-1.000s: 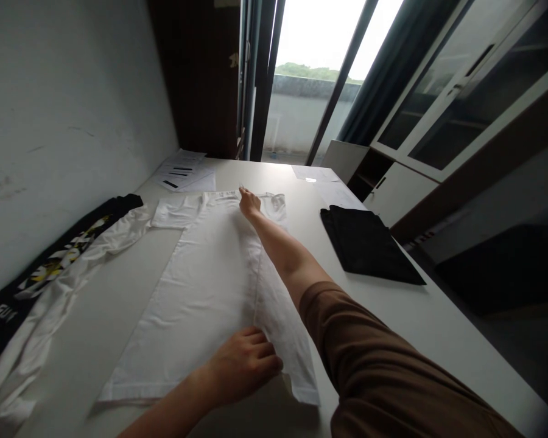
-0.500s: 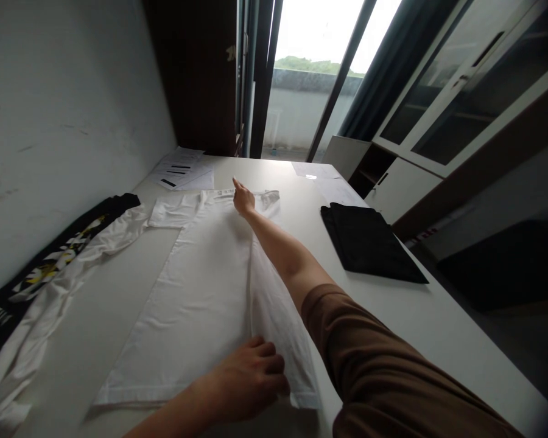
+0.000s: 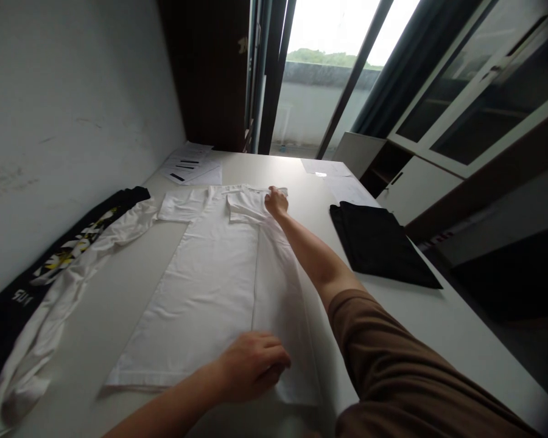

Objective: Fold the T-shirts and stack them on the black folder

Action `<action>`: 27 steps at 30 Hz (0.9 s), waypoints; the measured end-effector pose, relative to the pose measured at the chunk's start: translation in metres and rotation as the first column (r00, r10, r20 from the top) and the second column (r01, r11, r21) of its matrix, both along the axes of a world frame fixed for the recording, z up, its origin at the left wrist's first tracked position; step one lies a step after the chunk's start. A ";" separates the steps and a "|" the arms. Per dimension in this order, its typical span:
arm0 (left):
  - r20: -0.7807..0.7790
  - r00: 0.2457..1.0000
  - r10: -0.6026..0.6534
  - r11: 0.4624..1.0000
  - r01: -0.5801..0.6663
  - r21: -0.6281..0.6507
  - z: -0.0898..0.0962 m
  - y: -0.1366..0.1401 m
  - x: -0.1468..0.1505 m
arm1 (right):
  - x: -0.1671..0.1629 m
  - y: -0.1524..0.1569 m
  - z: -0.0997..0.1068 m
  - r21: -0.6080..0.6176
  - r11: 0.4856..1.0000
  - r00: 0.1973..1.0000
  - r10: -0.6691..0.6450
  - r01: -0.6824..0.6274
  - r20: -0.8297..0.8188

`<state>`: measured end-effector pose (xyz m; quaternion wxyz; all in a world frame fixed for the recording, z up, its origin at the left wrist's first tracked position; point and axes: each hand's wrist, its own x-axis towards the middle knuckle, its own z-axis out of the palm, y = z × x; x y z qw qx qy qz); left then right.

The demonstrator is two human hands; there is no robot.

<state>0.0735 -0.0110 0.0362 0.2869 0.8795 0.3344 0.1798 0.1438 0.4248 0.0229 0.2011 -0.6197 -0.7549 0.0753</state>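
Touching shirt (image 3: 205,292), right hand (image 3: 276,202) outstretched

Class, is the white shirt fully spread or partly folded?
Partly folded: the white shirt has one sleeve lying across its body; the other sleeve points outward.

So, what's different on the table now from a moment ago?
The right hand has moved rightward along the top of the white shirt, whose sleeve on that side now lies folded inward. The left hand remains near the hem; the folded black cloth stayed put.
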 end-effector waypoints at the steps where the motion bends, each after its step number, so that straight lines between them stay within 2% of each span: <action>1: -0.007 1.000 0.030 0.998 -0.029 0.056 0.000 0.001 0.004 | 0.011 0.002 -0.005 -0.009 1.000 0.999 -0.026 0.027 0.025; 4: -0.063 0.998 -0.025 0.978 0.038 0.208 -0.001 0.002 0.013 | 0.031 0.007 -0.024 -0.084 0.994 0.987 0.078 -0.067 0.138; 6: -0.125 0.986 -0.110 0.963 0.137 0.232 -0.002 0.000 0.016 | 0.036 0.013 -0.037 -0.118 0.982 0.967 0.169 -0.148 0.192; 8: -0.170 0.972 -0.165 0.957 0.200 0.212 -0.005 -0.001 0.017 | 0.037 0.022 -0.047 -0.123 0.978 0.959 0.192 -0.169 0.209; 14: -0.199 0.958 -0.207 0.948 0.247 0.203 -0.022 0.002 0.018 | 0.039 0.059 -0.059 -0.168 0.981 0.968 0.136 -0.101 0.212; 18: -0.157 0.963 -0.221 0.951 0.248 0.186 -0.017 0.006 0.013 | 0.042 0.076 -0.061 -0.183 0.983 0.981 0.027 0.009 0.193; 20: -0.139 0.976 -0.166 0.968 0.188 0.164 -0.010 0.012 0.000 | 0.041 0.080 -0.061 -0.191 0.981 0.980 0.014 0.025 0.201; 23: -0.160 0.983 0.092 0.984 -0.065 0.169 -0.005 0.033 -0.040 | 0.039 0.079 -0.060 -0.183 0.983 0.972 0.052 -0.010 0.228; 25: -0.167 0.932 0.322 0.936 -0.286 0.206 -0.011 0.055 -0.081 | 0.039 0.077 -0.060 -0.147 0.985 0.963 0.125 -0.091 0.240; 27: -0.113 0.833 0.541 0.830 -0.508 0.228 -0.022 0.080 -0.130 | 0.041 0.075 -0.061 -0.120 0.976 0.947 0.205 -0.180 0.247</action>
